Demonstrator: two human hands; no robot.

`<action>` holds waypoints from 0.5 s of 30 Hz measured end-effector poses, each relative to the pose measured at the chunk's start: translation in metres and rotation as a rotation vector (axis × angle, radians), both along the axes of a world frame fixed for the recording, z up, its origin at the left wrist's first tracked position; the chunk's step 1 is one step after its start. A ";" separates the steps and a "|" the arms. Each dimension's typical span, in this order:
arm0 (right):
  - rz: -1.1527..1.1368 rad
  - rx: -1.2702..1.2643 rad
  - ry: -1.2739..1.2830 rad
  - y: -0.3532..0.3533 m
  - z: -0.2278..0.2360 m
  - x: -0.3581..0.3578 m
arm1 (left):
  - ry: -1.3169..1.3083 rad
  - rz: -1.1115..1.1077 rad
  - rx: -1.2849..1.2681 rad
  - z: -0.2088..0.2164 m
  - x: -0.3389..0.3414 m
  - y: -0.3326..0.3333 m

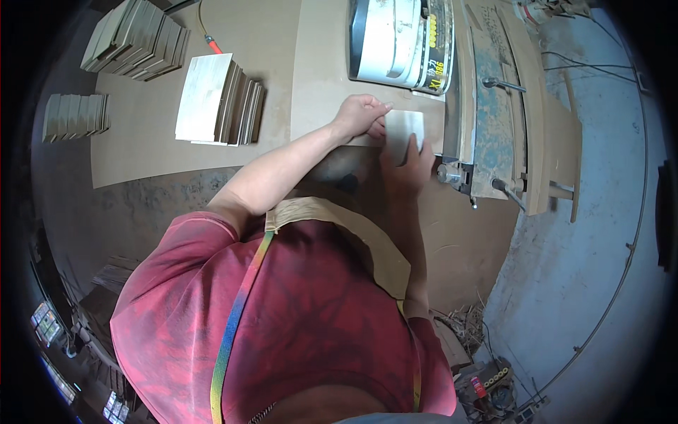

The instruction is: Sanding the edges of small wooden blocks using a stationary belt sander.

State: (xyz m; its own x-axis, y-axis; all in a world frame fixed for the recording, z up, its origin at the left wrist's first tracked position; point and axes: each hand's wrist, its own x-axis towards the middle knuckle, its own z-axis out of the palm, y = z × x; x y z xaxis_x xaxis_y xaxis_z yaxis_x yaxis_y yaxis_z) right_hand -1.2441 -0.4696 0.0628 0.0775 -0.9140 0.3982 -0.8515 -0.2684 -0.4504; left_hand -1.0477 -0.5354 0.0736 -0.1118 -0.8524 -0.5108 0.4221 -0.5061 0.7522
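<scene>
A small, pale rectangular wooden board (404, 127) is held up between my hands, just over the near edge of the worktable. My right hand (409, 166) grips its lower right part, thumb and fingers on its face and edge. At the board's left edge my left hand (361, 116) is closed, its fingers curled and the fingertips against the upper left corner. Part of the left fingers is hidden behind the board. Directly beyond both hands stands a white machine housing (395, 42) with a dark panel.
A stack of similar boards (205, 99) stands left on the worktable (275, 42), with more stacks (134, 42) (74, 118) farther left. A red-tipped air hose (213, 45) lies behind the nearest stack. On the right is a worn blue-grey machine bed (494, 106) with levers.
</scene>
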 end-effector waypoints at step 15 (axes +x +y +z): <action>0.045 -0.282 -0.072 -0.100 0.000 0.030 | -0.218 -0.345 -0.061 -0.018 0.117 0.164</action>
